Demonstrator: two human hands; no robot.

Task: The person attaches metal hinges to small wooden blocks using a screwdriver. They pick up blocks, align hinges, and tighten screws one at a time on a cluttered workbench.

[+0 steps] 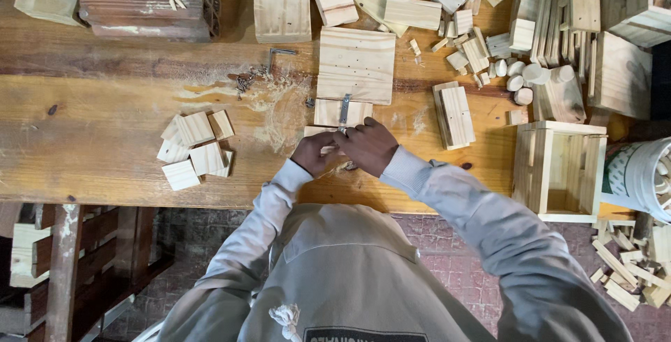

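Note:
My left hand and my right hand are pressed together near the front edge of the workbench. Both close on a small pale wooden piece that my fingers mostly hide. Just beyond my hands lies a small wooden panel with a metal strip running across it toward my fingers. Behind that panel rests a larger square board with small holes.
Several small wooden squares lie at the left. An angled metal key and loose screws sit in sawdust. To the right are stacked blocks, round wooden plugs, a slatted wooden box and a white bucket.

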